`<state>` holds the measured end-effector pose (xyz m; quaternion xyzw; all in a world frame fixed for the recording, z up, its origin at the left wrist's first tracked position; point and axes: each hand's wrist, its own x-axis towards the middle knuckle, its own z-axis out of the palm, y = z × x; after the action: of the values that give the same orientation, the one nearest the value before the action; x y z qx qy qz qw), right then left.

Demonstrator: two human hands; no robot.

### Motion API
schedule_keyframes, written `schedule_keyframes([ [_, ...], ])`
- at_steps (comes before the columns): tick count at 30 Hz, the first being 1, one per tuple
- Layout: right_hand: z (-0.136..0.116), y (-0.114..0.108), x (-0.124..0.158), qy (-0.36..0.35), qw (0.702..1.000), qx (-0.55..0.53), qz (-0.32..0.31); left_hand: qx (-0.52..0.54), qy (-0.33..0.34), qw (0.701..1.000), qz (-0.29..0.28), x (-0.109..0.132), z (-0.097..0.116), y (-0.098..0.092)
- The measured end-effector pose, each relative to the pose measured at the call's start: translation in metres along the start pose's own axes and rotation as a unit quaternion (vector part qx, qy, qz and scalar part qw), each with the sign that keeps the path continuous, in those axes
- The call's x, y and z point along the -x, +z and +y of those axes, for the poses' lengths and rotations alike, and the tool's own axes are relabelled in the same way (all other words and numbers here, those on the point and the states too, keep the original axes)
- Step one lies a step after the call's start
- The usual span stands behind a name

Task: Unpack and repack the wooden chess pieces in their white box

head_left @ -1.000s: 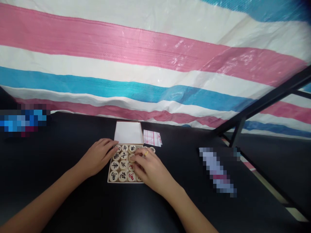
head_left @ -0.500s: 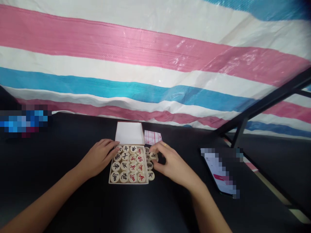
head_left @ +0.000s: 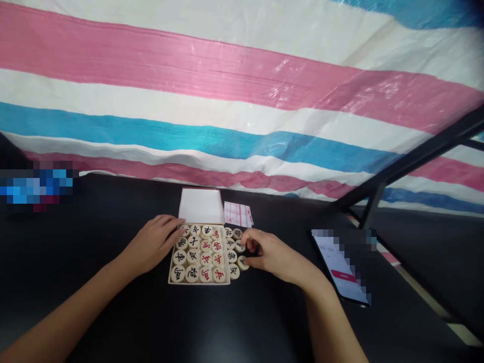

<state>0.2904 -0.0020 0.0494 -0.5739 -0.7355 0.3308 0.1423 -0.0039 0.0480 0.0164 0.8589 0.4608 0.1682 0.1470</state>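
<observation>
With twelve o'clock taken as the far side, a shallow white box (head_left: 172, 279) is set on the black table (head_left: 234, 322) and filled with round game pieces (head_left: 192, 274), laid in four rows of four. Black characters are shown on the two nine-o'clock columns and on one top-row piece beside them; the other visible characters are red. Against the box's twelve-o'clock edge, the lid (head_left: 200, 205) is laid with its white inside turned up. At one o'clock, a sheet printed with pink lines (head_left: 237, 214) is placed just beside the lid.

At three o'clock, loose discs (head_left: 232, 256) marked in black are clustered along the box's outer wall. The outermost of these are met by the right hand (head_left: 270, 254), whose thumb and forefinger are parted; no disc is seen pinched between them. The left hand (head_left: 153, 244) is rested, unclenched, with its fingertips at the box's ten-o'clock corner. Further off toward three o'clock, a phone (head_left: 340, 269) is laid face up.
</observation>
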Motion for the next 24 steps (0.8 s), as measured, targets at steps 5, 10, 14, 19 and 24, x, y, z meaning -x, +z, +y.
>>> schedule_keyframes([
  [5, 0.004, -0.003, -0.002, 0.009, 0.999, 0.017, 0.037, 0.003, -0.001, 1.0, -0.003, 0.0, 0.001, -0.001],
  [10, 0.009, -0.004, -0.004, 0.016, 0.999, 0.016, 0.046, 0.008, 0.006, 1.0, 0.003, 0.001, 0.0, -0.001],
  [14, 0.009, -0.004, -0.004, 0.004, 0.998, 0.025, 0.061, 0.008, 0.002, 1.0, 0.004, 0.0, 0.0, -0.001],
  [19, -0.013, 0.01, -0.008, -0.098, 0.981, 0.081, 0.148, 0.0, 0.007, 1.0, 0.003, 0.0, -0.002, 0.0],
  [24, -0.037, 0.042, -0.015, -0.212, 0.953, 0.137, 0.166, 0.01, 0.008, 1.0, 0.006, 0.0, -0.001, 0.0],
])
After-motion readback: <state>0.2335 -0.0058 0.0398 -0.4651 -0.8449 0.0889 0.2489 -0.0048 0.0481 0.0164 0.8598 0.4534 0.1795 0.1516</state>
